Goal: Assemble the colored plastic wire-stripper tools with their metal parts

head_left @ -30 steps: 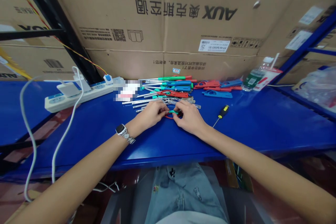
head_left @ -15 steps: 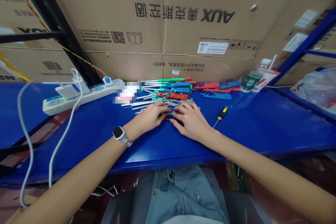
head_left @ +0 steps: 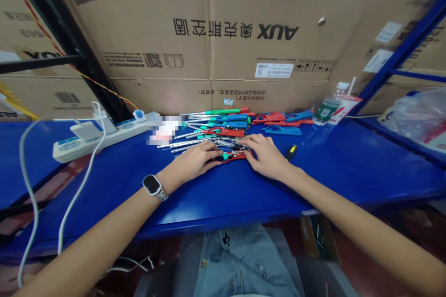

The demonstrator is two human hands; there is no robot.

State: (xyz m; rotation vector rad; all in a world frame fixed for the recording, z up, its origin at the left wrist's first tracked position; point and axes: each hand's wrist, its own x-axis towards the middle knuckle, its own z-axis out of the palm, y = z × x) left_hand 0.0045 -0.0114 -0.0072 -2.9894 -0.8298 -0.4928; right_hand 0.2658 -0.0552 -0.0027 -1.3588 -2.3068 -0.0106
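A red casing with a green part and dark inner bits (head_left: 234, 155) lies low over the blue table, between my two hands. My left hand (head_left: 198, 160) has its fingers closed on the casing's left end. On its right end, the thumb and fingers of my right hand (head_left: 263, 154) are closed too. Just behind lie silver rods (head_left: 188, 143), a red casing (head_left: 226, 132), and blue and green handles (head_left: 232, 118). A yellow and black screwdriver (head_left: 291, 151) rests beside my right hand, its shaft hidden.
Red casings (head_left: 270, 118) and a blue one (head_left: 283, 130) lie at the back right, near a bottle (head_left: 326, 109) and a cup (head_left: 343, 110). A white power strip (head_left: 104, 135) with cables stands left. A large cardboard box (head_left: 223, 46) rises behind the blue table (head_left: 223, 199).
My hands have moved apart, the right one rightward, and more of the red casing shows between them. The view has shifted slightly, and my right hand now covers the screwdriver's shaft.
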